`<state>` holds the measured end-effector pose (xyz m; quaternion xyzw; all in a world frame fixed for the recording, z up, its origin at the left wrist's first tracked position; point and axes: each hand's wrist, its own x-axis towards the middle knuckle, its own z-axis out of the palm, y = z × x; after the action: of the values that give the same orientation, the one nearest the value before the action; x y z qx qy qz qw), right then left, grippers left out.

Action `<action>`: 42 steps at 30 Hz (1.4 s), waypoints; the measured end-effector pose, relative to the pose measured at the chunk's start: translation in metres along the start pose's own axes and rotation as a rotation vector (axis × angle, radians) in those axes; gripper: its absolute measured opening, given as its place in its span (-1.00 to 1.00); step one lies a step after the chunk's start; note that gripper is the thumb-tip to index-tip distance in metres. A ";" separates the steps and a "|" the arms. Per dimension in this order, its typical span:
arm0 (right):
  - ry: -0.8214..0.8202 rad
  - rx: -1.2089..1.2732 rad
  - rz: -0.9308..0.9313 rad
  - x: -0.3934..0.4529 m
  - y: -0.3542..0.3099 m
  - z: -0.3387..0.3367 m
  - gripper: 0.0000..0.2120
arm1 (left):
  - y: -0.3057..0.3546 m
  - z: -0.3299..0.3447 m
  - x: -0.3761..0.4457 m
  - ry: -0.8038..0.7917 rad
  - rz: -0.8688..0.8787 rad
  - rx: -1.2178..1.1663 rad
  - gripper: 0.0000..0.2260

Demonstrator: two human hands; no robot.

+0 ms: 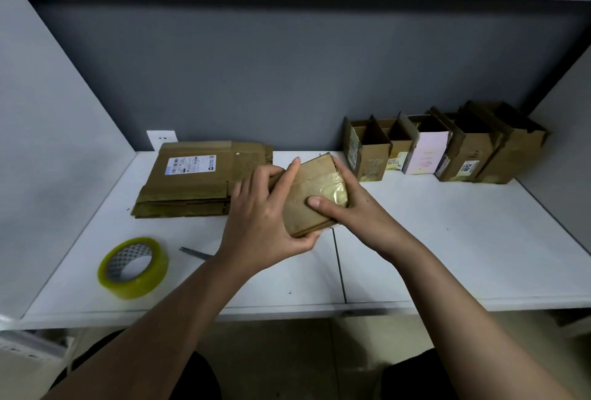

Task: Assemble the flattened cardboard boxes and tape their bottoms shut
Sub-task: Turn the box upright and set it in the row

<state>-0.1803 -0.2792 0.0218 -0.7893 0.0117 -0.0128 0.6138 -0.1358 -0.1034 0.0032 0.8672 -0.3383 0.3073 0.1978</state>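
Observation:
I hold a small brown cardboard box (311,195) above the middle of the white table, its bottom turned up toward me and covered with shiny clear tape. My left hand (265,217) grips its left side, index finger laid along the top edge and thumb under the near corner. My right hand (347,207) grips the right side, thumb pressing flat on the taped face. A stack of flattened cardboard boxes (192,179) lies at the back left. A roll of yellowish clear tape (133,267) lies flat at the front left.
Several assembled boxes (444,150) stand open-topped in a row at the back right against the grey wall. A pair of scissors (195,252) lies partly hidden behind my left wrist. The white table (447,239) has side walls left and right.

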 end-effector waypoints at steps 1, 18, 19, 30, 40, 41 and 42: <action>-0.013 0.028 0.001 -0.003 -0.003 -0.001 -0.21 | 0.001 -0.001 0.000 -0.002 -0.019 -0.017 -0.15; -0.010 0.024 -0.019 -0.013 -0.009 0.002 -0.24 | 0.005 -0.004 -0.003 0.016 -0.007 0.004 -0.17; -0.005 0.059 -0.031 -0.013 -0.012 0.000 -0.31 | 0.005 -0.005 -0.002 0.007 -0.051 -0.033 -0.16; 0.093 -0.040 -0.114 -0.013 -0.011 0.009 -0.29 | 0.007 -0.004 -0.005 0.035 -0.152 -0.129 -0.17; 0.050 0.148 0.002 -0.013 -0.016 0.001 -0.54 | 0.007 -0.005 -0.003 0.056 -0.064 -0.143 -0.17; 0.036 0.151 0.014 -0.013 -0.016 0.000 -0.54 | 0.006 -0.005 -0.003 0.071 -0.055 -0.151 -0.17; 0.027 0.152 0.023 -0.013 -0.015 -0.001 -0.54 | 0.006 -0.006 -0.004 0.092 -0.049 -0.163 -0.18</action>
<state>-0.1936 -0.2765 0.0364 -0.7400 0.0280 -0.0171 0.6718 -0.1447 -0.1031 0.0058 0.8413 -0.3314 0.3132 0.2903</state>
